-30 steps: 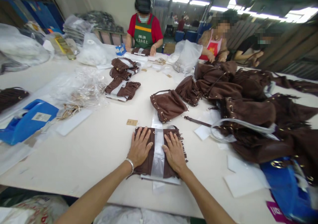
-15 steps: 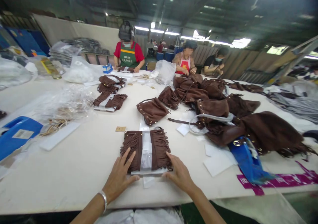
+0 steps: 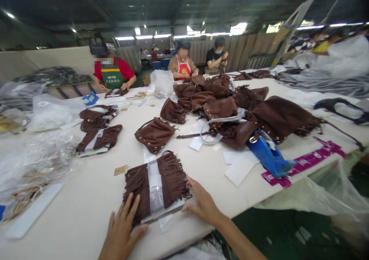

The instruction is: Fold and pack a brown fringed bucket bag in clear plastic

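A flat brown fringed bag (image 3: 170, 177) with a pale wrap band (image 3: 155, 187) round its middle lies on white padding near the table's front edge. My left hand (image 3: 122, 227) rests at its lower left corner, fingers spread over the fringe. At the right edge of the bag is my right hand (image 3: 203, 202), thumb and fingers apart, fingertips beside the fringe. Neither hand is closed round anything. A small tan card (image 3: 120, 170) lies left of the bag, and another brown bag (image 3: 155, 134) with a strap lies just behind it.
Brown bags (image 3: 219, 114) are heaped at the right, with a blue bag (image 3: 269, 156) and white sheets (image 3: 240, 169) in front. Wrapped bags (image 3: 99, 139) and clear plastic (image 3: 43, 156) lie left. Three people work across the table (image 3: 95, 191).
The camera view has turned to the right, so the table and bags appear shifted left and tilted. My hands stay at the two sides of the wrapped bag.
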Available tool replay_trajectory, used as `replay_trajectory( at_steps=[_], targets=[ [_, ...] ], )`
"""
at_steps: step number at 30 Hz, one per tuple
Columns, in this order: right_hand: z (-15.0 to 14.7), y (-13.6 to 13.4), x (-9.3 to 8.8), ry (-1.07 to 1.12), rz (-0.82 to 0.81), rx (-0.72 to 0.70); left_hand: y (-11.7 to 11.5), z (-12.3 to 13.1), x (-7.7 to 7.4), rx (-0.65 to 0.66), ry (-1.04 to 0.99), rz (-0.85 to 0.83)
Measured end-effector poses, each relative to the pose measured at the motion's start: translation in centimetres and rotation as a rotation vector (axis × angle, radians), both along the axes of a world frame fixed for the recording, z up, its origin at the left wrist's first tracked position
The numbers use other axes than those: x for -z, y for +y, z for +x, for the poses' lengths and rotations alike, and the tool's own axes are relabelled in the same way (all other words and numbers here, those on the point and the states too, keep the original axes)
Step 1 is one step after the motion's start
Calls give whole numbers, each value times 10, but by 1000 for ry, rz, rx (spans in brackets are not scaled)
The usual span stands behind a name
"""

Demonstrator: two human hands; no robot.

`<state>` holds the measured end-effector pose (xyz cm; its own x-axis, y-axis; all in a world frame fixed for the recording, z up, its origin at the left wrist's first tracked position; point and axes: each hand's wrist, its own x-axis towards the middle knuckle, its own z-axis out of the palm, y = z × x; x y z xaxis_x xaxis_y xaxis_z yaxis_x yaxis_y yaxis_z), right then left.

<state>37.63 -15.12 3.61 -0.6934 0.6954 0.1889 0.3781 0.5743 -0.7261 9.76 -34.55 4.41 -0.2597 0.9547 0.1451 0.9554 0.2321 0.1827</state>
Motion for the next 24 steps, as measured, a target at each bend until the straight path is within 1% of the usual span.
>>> replay_trajectory(
  at_steps=[2, 3, 5, 6, 7, 8, 10, 12, 14, 16, 17, 19, 21, 22, 23, 24],
  targets=[
    [7, -5, 1, 34, -116, 76, 9, 6, -21, -8, 64, 60],
    [8, -7, 2, 35, -162, 102, 18, 13, -33, 25, 80, 116],
    [4, -8, 4, 14, -193, 104, 46, 33, -53, 174, 87, 147],
    [0, -8, 5, 0, -184, 97, 62, 44, -60, 262, 101, 136],
    [-4, -7, 5, -13, -172, 96, 79, 54, -64, 333, 126, 86],
    [-8, -5, 4, -23, -168, 106, 95, 63, -65, 403, 141, 38],
    [-13, 0, 2, -23, -205, 148, 121, 75, -60, 487, 123, -54],
    [-11, 7, -1, 26, -304, 204, 137, 77, -48, 490, 44, -88],
    [-4, 16, -3, 108, -406, 287, 145, 75, -37, 437, -49, -65],
    [0, 27, -3, 151, -460, 353, 145, 72, -30, 379, -129, -20],
    [0, 33, -3, 146, -469, 367, 143, 69, -29, 353, -166, 5],
    [-7, 43, -4, 95, -466, 336, 130, 63, -31, 273, -244, 74],
    [-23, 52, -5, 37, -457, 266, 105, 55, -38, 119, -361, 164],
    [-33, 55, -6, 10, -450, 239, 88, 52, -43, 13, -453, 198],
    [-43, 56, -5, -15, -439, 220, 71, 50, -48, -103, -583, 204],
    [-53, 57, -4, -32, -429, 212, 52, 50, -53, -223, -769, 179]
  ],
)
